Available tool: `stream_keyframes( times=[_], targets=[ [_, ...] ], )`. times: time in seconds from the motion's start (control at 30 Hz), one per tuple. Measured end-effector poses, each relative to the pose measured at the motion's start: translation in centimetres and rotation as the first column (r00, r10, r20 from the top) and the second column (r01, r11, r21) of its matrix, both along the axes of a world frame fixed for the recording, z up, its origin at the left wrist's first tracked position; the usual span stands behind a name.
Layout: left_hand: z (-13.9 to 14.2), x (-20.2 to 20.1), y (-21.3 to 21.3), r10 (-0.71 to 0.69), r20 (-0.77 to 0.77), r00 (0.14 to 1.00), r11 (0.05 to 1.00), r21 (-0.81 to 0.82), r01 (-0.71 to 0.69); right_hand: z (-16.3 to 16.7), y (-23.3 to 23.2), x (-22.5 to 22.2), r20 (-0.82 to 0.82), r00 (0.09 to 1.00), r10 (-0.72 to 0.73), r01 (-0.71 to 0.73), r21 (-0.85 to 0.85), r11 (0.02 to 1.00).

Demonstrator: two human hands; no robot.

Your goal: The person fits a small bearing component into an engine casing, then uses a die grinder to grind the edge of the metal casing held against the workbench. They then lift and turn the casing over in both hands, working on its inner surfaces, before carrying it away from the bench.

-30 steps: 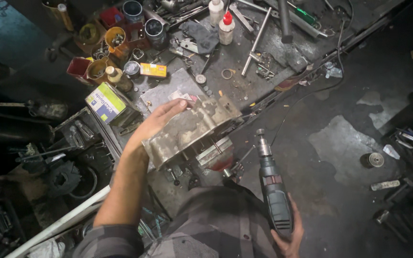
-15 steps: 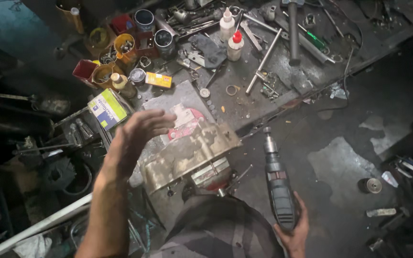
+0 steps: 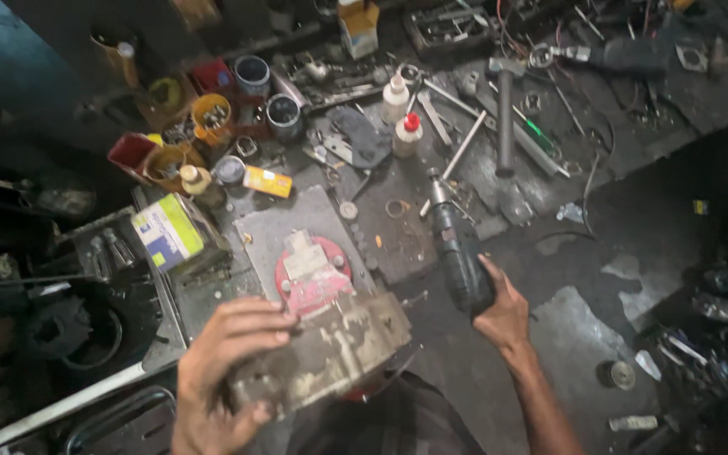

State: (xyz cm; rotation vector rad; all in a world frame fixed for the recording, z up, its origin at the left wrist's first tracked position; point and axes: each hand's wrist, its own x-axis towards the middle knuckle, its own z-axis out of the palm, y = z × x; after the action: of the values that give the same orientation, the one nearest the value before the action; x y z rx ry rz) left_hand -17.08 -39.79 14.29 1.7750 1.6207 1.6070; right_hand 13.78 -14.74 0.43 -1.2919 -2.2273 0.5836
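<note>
My left hand (image 3: 225, 371) grips the left end of a grimy grey metal block (image 3: 330, 358) that sits in a red bench vise (image 3: 318, 274) at the near edge of the workbench. My right hand (image 3: 503, 312) holds a dark electric drill (image 3: 457, 248) by its handle, the chuck pointing away from me over the bench top, to the right of the vise. The drill tip is close to a thin metal rod (image 3: 461, 156). A flat grey plate (image 3: 297, 227) lies behind the vise.
The bench is crowded: two white squeeze bottles (image 3: 402, 118), a hammer (image 3: 505, 109), yellow and red tubs of small parts (image 3: 208, 118), a green and white box (image 3: 166, 232), wrenches and loose washers. Dark stained floor (image 3: 634, 278) lies to the right with scattered debris.
My left hand has dropped from above the block onto its left end. My right hand has raised the drill from beside my body up to the bench. The camera tilted toward the bench.
</note>
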Motion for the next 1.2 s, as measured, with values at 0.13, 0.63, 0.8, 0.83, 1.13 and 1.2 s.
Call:
stream_keyframes(
  times=[0.13,0.63,0.8,0.83,1.13,1.2],
  targets=[
    [-1.3,-1.2,0.3,-0.011,-0.075,0.997,1.000,0.011,0.012,0.8,5.0,-5.4,0.132,0.991,-0.006,-0.007,0.097,0.995],
    [-1.6,-1.9,0.8,-0.020,0.086,0.996,0.999,0.049,0.015,3.2,15.9,-16.9,0.536,0.840,0.082,-0.199,0.164,0.966],
    [-0.8,-1.3,0.3,-0.012,0.128,0.992,0.998,0.060,0.005,3.2,14.1,-15.3,0.374,0.921,0.113,-0.213,0.239,0.947],
    [-0.9,-1.4,0.3,-0.028,0.136,0.990,0.998,0.066,0.019,2.9,13.1,-14.6,0.339,0.936,0.093,-0.200,0.296,0.934],
    [-1.3,-1.1,0.0,-0.122,0.094,0.988,0.982,0.159,0.106,-3.3,0.7,-6.2,-0.363,0.909,-0.206,0.199,-0.056,0.978],
    [-1.3,-1.1,-0.2,-0.167,0.077,0.983,0.976,0.155,0.154,-4.1,-2.5,-4.7,-0.363,0.832,-0.420,0.233,-0.458,0.858]
  ],
)
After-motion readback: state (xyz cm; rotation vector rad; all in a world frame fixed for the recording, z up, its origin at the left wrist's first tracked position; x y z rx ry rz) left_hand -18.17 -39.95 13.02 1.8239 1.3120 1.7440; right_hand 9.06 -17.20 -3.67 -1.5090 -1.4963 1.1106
